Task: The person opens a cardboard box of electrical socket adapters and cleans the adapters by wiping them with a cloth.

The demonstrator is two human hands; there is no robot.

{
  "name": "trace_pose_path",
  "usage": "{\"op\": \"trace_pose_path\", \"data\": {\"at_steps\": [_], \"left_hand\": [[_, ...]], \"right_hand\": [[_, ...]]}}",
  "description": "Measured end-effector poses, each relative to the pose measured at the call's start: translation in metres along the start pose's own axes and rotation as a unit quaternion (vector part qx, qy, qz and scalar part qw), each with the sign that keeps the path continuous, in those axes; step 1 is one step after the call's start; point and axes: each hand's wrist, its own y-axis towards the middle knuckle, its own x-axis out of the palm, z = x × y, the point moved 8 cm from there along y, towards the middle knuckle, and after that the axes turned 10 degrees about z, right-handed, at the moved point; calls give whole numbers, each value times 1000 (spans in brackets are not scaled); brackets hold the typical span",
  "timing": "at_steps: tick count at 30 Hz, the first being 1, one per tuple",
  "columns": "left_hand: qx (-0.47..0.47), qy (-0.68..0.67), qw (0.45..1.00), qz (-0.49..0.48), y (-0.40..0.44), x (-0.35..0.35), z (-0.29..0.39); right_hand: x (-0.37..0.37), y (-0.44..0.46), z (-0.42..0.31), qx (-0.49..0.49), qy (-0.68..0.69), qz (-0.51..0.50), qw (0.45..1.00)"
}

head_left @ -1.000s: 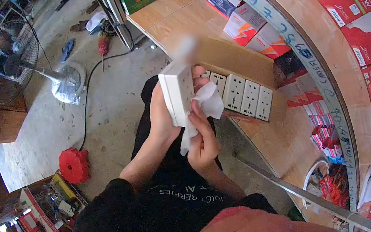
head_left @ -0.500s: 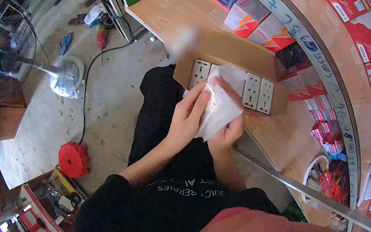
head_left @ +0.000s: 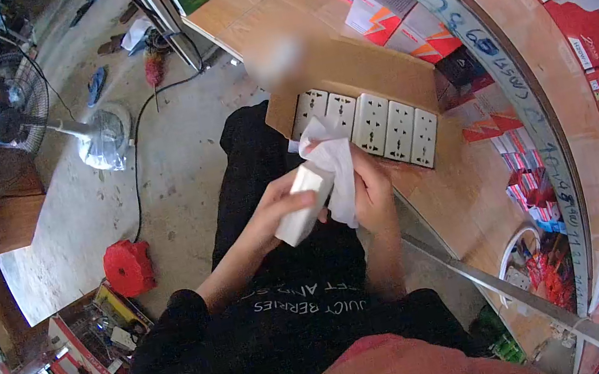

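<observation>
Dim overall, with glare on the left floor [head_left: 77, 242] and curved, black edges.

Cloth [head_left: 339, 172] partly hides the right grip [head_left: 365, 183]; 1 patch [head_left: 276, 56] is blurred.

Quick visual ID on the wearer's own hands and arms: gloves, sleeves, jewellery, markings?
Left hand and right hand: no gloves, and no rings, watch or cables visible. Forearms uncovered, no markings that I can make out. Left sleeve: plain black, loose, ending near the elbow; the right sleeve's edge is hard to tell. Black top with white lettering, including "JUICY BERRIES".
</observation>
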Motion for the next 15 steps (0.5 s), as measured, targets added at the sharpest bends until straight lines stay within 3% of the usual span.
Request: {"op": "trace_pose_path", "data": {"at_steps": [1, 3, 4, 5, 6, 7, 10, 11, 14, 15], "left_hand": [[-6, -11, 1000, -8, 1, -4, -1], [-70, -74, 992, 70, 3, -13, -14], [-71, -72, 992, 69, 4, -10, -15], [-83, -172, 978, 79, 7, -7, -15], [-94, -270, 954, 89, 9, -2, -13], [-97, -269, 954, 88, 11, 6, -10], [-33, -362, 930, 51, 21, 14, 13], [18, -380, 924, -30, 20, 22, 32], [79, -381, 920, 53, 33, 9, 51], [138, -291, 941, 101, 36, -1, 63]], "right_hand": [[-1, -5, 5, 18, 6, -1, 1000], [0, -8, 7, 35, 11, -2, 999], [1, -5, -9, -50, -34, 30, 998], [3, -7, -25, -135, -79, 64, 986], [7, -11, -28, -132, -106, 74, 983], [13, -15, -27, -130, -107, 76, 983], [23, -23, -25, -97, 6, 103, 990], [27, -27, -26, -96, 7, 103, 990], [28, -37, -21, -64, 67, 134, 987], [28, -40, -19, -63, 68, 135, 987]]}}
